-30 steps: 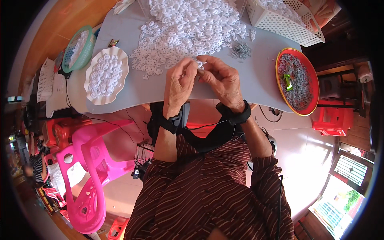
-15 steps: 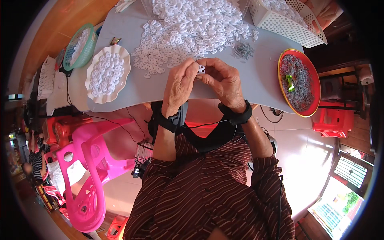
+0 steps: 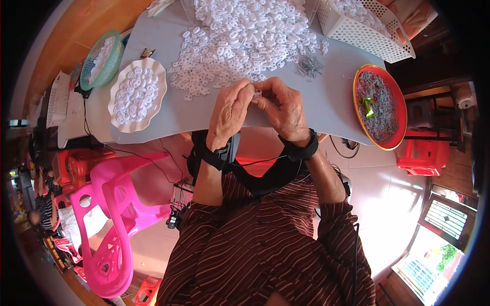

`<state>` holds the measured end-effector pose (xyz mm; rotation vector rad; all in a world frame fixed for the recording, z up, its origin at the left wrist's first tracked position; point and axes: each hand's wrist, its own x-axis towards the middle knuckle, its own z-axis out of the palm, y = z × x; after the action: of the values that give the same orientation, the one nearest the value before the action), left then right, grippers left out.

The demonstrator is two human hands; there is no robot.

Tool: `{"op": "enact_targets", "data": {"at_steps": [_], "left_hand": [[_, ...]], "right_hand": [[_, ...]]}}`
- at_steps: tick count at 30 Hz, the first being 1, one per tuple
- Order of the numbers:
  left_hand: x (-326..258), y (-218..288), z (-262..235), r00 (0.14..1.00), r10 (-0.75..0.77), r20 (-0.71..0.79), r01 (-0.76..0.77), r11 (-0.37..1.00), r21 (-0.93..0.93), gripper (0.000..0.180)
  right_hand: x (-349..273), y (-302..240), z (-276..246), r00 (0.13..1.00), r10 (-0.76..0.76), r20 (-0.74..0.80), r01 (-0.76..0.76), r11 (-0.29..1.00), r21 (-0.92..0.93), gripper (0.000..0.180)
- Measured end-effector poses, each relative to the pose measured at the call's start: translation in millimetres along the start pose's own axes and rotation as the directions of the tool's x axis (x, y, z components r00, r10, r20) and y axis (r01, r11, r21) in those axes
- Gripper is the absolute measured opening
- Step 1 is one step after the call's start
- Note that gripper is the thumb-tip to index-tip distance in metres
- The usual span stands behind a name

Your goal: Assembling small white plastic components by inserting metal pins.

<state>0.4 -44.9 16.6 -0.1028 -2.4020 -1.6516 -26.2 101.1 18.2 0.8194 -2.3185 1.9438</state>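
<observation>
My left hand (image 3: 230, 113) and my right hand (image 3: 282, 107) meet over the near edge of the grey table (image 3: 332, 102), fingertips pinched together on a small white plastic piece (image 3: 258, 93). Just beyond the fingers spreads a big heap of white plastic pieces (image 3: 245, 35). A little cluster of small grey metal parts (image 3: 310, 66) lies to the right of the heap. Both wrists wear black bands.
A white scalloped plate (image 3: 137, 95) of white pieces and a green basket (image 3: 100, 59) sit at the left. A red tray (image 3: 380, 106) of grey metal parts is at the right, a white lattice basket (image 3: 362, 25) behind it. A pink plastic chair (image 3: 102, 214) stands lower left.
Both hands have stayed together on the small piece, shifting slightly as the fingers work it. The view has drifted a little.
</observation>
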Motion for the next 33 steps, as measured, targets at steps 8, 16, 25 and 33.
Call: {"op": "enact_targets", "data": {"at_steps": [8,16,25,33], "left_hand": [[-1,1,0,0.996,-0.084,0.010,0.084,0.989,-0.118,0.025],[2,-2,8,0.998,0.026,-0.057,-0.042,0.952,-0.304,0.026],[12,-17,14,0.980,0.050,-0.192,-0.121,0.917,-0.379,0.016],[9,-11,12,0.985,0.023,-0.174,-0.097,0.897,-0.431,0.012]], "right_hand": [[2,5,6,0.988,0.153,-0.006,-0.136,0.897,0.420,0.015],[61,-3,-52,0.931,0.049,-0.363,0.057,0.959,0.278,0.017],[136,31,-169,0.771,-0.378,-0.512,-0.045,0.771,-0.636,0.033],[121,41,-32,0.994,-0.083,0.074,0.110,0.664,-0.739,0.016]]}}
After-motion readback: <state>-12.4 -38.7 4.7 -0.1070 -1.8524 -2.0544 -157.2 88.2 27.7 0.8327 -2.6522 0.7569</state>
